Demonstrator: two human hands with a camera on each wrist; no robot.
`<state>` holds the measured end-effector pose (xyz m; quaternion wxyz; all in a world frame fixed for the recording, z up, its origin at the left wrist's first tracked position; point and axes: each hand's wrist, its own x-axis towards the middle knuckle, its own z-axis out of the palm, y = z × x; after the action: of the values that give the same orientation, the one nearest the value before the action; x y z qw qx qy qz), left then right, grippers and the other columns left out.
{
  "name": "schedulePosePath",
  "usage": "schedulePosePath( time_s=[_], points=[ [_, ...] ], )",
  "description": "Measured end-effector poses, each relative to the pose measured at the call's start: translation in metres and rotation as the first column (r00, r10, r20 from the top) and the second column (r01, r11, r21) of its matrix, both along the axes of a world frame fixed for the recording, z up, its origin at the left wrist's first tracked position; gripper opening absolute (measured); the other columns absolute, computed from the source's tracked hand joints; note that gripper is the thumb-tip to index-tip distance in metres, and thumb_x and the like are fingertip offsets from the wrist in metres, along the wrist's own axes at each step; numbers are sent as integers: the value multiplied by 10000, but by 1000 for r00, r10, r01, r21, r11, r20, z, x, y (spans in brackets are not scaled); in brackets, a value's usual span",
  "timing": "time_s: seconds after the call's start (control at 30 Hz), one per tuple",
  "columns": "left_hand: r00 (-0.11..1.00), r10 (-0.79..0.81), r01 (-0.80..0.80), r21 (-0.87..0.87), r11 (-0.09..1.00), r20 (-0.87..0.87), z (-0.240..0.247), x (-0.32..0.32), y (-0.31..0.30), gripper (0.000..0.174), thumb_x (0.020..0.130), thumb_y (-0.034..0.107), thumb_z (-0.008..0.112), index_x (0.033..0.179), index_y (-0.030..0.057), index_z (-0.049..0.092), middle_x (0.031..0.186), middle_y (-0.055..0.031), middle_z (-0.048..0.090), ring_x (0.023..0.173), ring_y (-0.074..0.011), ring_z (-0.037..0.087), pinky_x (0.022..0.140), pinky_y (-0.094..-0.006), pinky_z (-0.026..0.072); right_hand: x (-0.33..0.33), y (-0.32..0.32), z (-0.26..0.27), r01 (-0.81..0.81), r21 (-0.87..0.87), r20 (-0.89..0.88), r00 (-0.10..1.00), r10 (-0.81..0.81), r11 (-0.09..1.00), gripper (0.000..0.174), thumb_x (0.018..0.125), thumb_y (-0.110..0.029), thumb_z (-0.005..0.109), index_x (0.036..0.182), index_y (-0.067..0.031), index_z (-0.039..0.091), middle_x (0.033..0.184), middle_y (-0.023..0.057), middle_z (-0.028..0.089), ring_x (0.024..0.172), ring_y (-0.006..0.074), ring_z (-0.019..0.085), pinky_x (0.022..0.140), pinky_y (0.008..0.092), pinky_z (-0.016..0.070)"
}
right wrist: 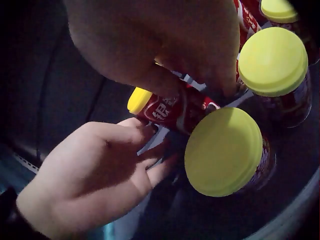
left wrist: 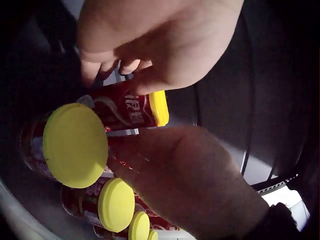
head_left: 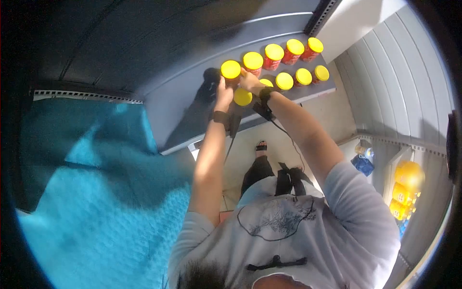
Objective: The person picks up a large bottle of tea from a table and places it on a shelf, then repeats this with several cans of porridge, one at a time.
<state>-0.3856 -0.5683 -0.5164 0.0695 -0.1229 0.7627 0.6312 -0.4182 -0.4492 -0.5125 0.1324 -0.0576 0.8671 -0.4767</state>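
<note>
**Two-sided support for a yellow-lidded jar (head_left: pixel 231 72)**

Standing at the far row's left end on a grey shelf (head_left: pixel 166 115); flanked by left hand (head_left: pixel 224 94) with fingers loosely extended, and right hand (head_left: pixel 250 82) with grip impossible to tell. Presumably bracketed to stay upright beside neighbouring jars (head_left: pixel 253 61).

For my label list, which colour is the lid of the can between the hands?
Yellow; the lid shows best in the head view.

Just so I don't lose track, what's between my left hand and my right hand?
A red, yellow-lidded jar is between your left hand and right hand; the head view and both wrist views show it.
</note>
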Motion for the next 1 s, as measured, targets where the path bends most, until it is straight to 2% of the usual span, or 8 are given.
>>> schedulePosePath(
  time_s=[0.17,0.27,0.3,0.53,0.6,0.63,0.8,1.0],
  points=[
    [995,34,-23,114,993,-94,-30,-2,-4,459,847,113,469,1277,35,330,1221,-156,455,1117,-231,438,912,-314,341,6,2,12,-91,16,53,995,90,996,391,850,-86,382,1225,21,355,1000,193,562,931,265,556,772,329,452],
    [997,78,-79,-32,996,-25,29,19,7,483,831,79,478,1284,32,319,1230,-162,445,1128,-233,430,922,-314,334,16,1,19,-43,-20,-2,999,43,999,374,856,-85,388,1212,26,368,1013,187,557,950,255,546,802,322,444],
    [994,90,-91,-10,996,-59,26,22,6,493,827,70,479,1288,29,310,1231,-163,444,1128,-229,429,922,-312,334,24,2,35,-96,-198,-23,995,93,975,393,852,-85,413,1223,31,358,1040,175,549,990,233,525,826,313,427],
    [933,166,-100,212,972,-321,83,56,29,513,813,-51,421,1300,-14,264,1216,-134,455,1076,-178,457,906,-277,346,70,22,79,59,-347,-14,998,-68,936,493,817,-33,458,1282,16,301,1164,177,482,1062,221,476,880,293,377],
    [901,138,0,316,949,-412,102,71,36,490,775,-86,383,1260,-37,327,1186,-92,455,1063,-163,456,912,-276,343,92,25,106,72,-485,4,997,-80,871,512,821,-4,435,1295,47,250,1262,174,393,1178,209,369,960,281,289],
    [899,151,-33,279,960,-412,109,78,38,514,811,-33,434,1297,-24,268,1118,-96,502,948,-128,484,823,-247,376,99,26,108,53,-538,-65,992,-104,841,517,820,-6,435,1299,44,244,1277,168,377,1190,205,355,966,276,275],
    [853,144,-104,107,989,-501,163,120,68,488,817,35,453,1279,-22,306,1177,-137,481,1048,-175,467,866,-280,364,147,58,163,8,-446,-439,869,-226,895,517,792,3,455,1277,33,280,1181,236,454,1124,276,446,908,302,350],
    [816,-14,81,90,993,-577,224,172,142,447,857,70,430,1275,-27,309,1186,-132,474,1023,-169,479,871,-278,364,219,128,218,130,-541,-314,885,-343,831,526,828,-70,461,1311,-23,260,1197,164,478,1070,144,458,875,250,348]
  ],
)
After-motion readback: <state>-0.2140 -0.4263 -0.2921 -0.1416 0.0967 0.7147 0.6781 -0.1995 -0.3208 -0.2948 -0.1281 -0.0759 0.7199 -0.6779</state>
